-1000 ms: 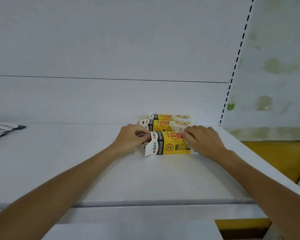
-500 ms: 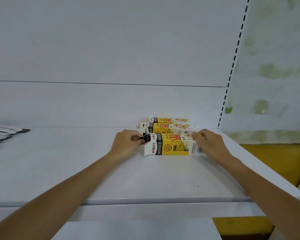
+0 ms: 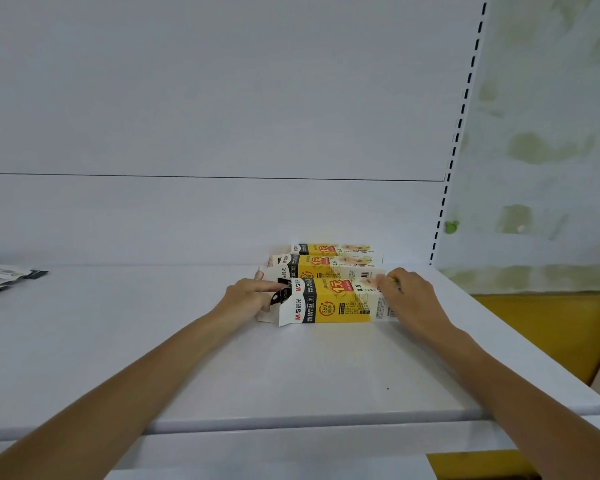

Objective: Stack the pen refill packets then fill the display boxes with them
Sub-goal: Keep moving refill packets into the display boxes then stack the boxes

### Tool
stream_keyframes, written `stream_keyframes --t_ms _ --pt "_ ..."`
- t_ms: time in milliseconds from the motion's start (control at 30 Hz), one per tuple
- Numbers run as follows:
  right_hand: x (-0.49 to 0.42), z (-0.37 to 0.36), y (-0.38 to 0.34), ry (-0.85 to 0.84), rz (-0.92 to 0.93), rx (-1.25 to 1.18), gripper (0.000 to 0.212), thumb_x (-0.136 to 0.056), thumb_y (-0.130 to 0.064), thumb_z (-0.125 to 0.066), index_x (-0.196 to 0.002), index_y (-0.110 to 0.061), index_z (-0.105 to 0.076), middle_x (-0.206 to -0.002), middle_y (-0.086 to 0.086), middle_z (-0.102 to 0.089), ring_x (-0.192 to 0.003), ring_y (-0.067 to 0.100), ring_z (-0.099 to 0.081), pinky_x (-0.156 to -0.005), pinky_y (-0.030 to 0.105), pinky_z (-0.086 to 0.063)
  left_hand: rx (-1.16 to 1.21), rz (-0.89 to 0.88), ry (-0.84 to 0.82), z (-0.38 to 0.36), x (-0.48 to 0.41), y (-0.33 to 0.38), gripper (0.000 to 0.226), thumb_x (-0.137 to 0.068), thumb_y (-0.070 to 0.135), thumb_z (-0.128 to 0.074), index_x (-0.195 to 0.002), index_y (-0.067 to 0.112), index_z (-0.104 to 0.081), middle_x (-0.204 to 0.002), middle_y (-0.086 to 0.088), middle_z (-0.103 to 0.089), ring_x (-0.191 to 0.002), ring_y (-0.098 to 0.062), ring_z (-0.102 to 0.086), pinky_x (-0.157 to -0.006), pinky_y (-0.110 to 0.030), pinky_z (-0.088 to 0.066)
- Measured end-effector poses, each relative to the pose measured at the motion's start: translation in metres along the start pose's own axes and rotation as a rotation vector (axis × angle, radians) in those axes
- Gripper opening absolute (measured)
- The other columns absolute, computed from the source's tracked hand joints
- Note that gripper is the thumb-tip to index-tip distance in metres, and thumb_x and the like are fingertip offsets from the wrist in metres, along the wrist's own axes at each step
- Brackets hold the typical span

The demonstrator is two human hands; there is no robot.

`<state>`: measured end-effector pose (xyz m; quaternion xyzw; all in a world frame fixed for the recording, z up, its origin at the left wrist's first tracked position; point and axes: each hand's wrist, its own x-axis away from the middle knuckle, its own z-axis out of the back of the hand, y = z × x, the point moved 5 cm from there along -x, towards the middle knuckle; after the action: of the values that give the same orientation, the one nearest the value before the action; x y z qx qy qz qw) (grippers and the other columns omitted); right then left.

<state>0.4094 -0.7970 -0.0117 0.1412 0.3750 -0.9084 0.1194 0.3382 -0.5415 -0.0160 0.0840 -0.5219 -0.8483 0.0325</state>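
Three yellow, black and white display boxes lie in a row on the white shelf [image 3: 222, 358]. The nearest box [image 3: 336, 303] lies on its side with its left end open. My left hand [image 3: 246, 297] is at that open end, fingers pinched on the dark end of refill packets [image 3: 280, 293] sticking out of the box. My right hand [image 3: 409, 299] rests against the box's right end, fingers curled over its top corner. Behind it lie the middle box [image 3: 329, 266] and the far box [image 3: 329, 249], against the back panel.
A loose pile of refill packets [image 3: 0, 277] lies at the shelf's far left edge. A slotted upright [image 3: 459, 133] bounds the shelf on the right, with a stained wall beyond it. Yellow surfaces [image 3: 541, 327] show below to the right.
My right hand has slid from the top of the nearest box to its right end. The box has turned to show more of its front face. My left hand stays at the open end.
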Motion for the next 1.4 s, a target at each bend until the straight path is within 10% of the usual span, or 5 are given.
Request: stream_keyframes --t_ms 233,367,533,967,1400 --pt "0.001 -0.002 0.001 -0.018 -0.011 -0.011 0.034 -0.092 -0.039 -0.043 -0.088 -0.007 -0.054 -0.090 0.013 -0.057 -0.082 0.026 -0.058 -0.064 0.032 -0.041 -0.172 -0.017 -0.211 -0.024 -0.006 0.009 0.047 -0.083 -0.003 -0.038 -0.110 0.025 -0.066 -0.111 0.017 -0.058 -0.132 -0.006 -0.019 -0.115 -0.023 -0.017" --pt "0.001 -0.002 -0.001 -0.023 -0.004 0.002 0.032 -0.093 -0.037 -0.043 -0.089 -0.007 -0.054 -0.092 0.012 -0.056 -0.083 0.025 -0.056 -0.065 0.031 -0.039 -0.257 -0.030 -0.249 -0.033 -0.012 0.013 0.042 -0.094 0.001 -0.027 -0.110 0.017 -0.063 -0.118 -0.012 -0.063 -0.114 -0.025 -0.053 -0.053 0.012 -0.025" --pt "0.003 -0.001 0.002 0.023 -0.005 -0.024 0.031 -0.092 -0.039 -0.043 -0.090 -0.011 -0.057 -0.092 0.009 -0.058 -0.082 0.020 -0.055 -0.061 0.027 -0.037 -0.267 -0.085 -0.218 -0.022 -0.003 0.015 0.044 -0.083 0.015 -0.055 -0.123 0.031 -0.057 -0.139 0.010 -0.044 -0.133 -0.006 -0.024 -0.103 -0.017 -0.020" --pt "0.019 0.009 -0.015 0.083 0.145 -0.160 0.021 -0.090 -0.034 -0.055 -0.099 -0.020 -0.067 -0.099 -0.009 -0.058 -0.099 0.007 -0.051 -0.084 0.021 -0.036 -0.095 -0.135 0.058 -0.002 0.013 0.015 0.026 -0.089 0.030 -0.059 -0.114 0.024 -0.055 -0.118 0.010 -0.056 -0.087 0.006 -0.057 -0.056 -0.004 -0.041" --pt "0.024 0.000 -0.017 -0.133 0.153 0.043 0.069 -0.083 -0.048 -0.062 -0.141 -0.022 -0.035 -0.138 -0.001 -0.037 -0.132 0.016 -0.032 -0.104 0.029 -0.026 -0.506 -0.156 0.226 0.003 0.024 0.018 0.048 -0.078 0.034 -0.069 -0.122 0.022 -0.052 -0.118 0.001 -0.052 -0.110 -0.015 -0.051 -0.090 -0.032 -0.040"
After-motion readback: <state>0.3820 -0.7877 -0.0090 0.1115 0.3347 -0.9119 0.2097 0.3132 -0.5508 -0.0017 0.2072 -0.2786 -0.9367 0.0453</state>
